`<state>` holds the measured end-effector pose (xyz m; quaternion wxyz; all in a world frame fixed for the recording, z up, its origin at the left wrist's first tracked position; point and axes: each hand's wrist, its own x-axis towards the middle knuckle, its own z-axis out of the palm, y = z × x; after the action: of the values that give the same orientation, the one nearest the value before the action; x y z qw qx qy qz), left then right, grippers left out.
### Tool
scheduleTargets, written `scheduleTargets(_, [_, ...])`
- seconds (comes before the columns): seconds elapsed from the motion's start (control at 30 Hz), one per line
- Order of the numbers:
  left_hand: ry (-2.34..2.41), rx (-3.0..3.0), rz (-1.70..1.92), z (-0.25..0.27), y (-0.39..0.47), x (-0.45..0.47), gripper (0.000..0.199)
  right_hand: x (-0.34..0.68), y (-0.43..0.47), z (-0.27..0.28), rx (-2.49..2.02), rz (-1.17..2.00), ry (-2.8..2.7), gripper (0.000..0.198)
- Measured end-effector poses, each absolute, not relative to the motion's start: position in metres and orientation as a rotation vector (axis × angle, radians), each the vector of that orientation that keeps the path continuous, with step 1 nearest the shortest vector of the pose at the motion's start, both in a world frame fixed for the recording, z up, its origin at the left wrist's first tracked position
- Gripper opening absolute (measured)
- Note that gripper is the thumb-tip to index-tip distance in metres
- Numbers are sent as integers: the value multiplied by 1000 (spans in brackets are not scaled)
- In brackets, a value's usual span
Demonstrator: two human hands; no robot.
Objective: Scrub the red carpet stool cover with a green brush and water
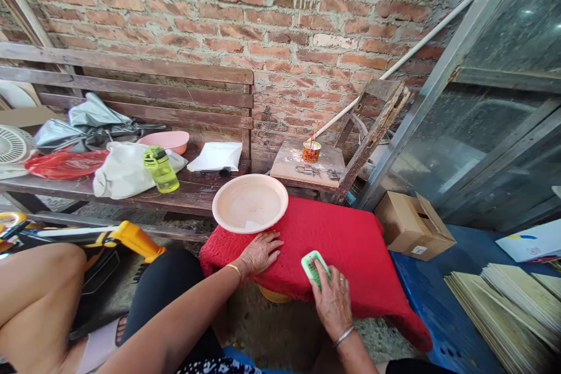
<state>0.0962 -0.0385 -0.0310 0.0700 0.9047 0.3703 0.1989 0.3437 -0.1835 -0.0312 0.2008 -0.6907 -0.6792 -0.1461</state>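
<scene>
Head view, right hand on green item, bare cloth beyond

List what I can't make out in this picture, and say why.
Head view, underside of the green block: faces the red cloth; the right hand covers part of the top.
Head view, palm of the left hand: turned down, hidden by the hand itself.
Head view, rest of the fan: cut off by the left edge.
Head view, print on the label: too small.
</scene>
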Motion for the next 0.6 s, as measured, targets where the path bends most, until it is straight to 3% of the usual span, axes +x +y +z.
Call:
scheduleTargets(0.33, [1111, 2710, 541, -20, -42, 100, 36, 499, -228, 0, -2793, -437, -1004, 71])
scheduleTargets(0.47, [1098, 2707, 519, -16, -43, 100, 36, 492, -212, 5, -2677, -427, -1063, 79])
scheduleTargets(0.6, [1091, 2694, 537, -16, -43, 100, 36, 431, -168, 3, -2199, -362, -1623, 65])
